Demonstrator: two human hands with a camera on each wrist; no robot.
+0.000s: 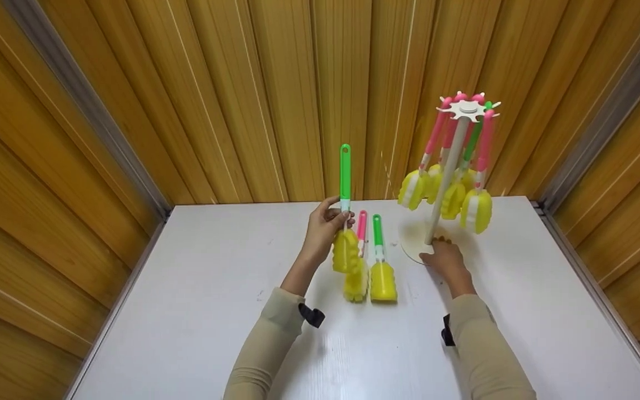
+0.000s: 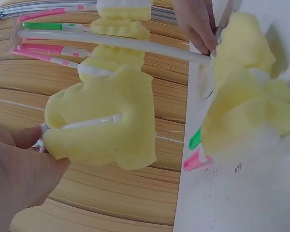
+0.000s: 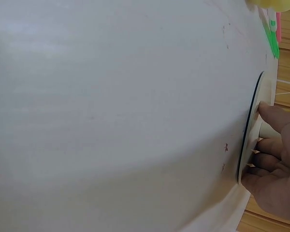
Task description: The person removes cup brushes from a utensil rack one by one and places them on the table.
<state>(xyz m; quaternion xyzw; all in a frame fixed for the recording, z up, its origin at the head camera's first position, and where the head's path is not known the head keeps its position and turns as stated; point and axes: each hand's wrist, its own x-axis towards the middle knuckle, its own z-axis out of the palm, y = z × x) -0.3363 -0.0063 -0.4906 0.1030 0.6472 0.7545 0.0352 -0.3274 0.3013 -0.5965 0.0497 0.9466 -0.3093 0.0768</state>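
My left hand (image 1: pixel 325 225) pinches a green-handled bottle brush (image 1: pixel 345 175) near the neck of its handle. The brush is upright, its yellow sponge head (image 2: pixel 106 121) hanging below the fingers. Beneath it on the table lie a pink-handled brush (image 1: pixel 356 283) and a second green-handled brush (image 1: pixel 384 282). To the right stands a white rack (image 1: pixel 449 183) with a round base (image 1: pixel 413 236). Several pink and green brushes hang from its notched top (image 1: pixel 467 110), sponges down. My right hand (image 1: pixel 446 260) rests on the base, thumb and fingers spread about the foot of the pole.
A white table (image 1: pixel 214 294) carries everything. Wood-patterned panels (image 1: pixel 281 100) rise behind it and on both sides. Metal frame rails (image 1: pixel 114 311) run along the side edges. The hanging sponges (image 1: pixel 476 211) jut out around the pole above my right hand.
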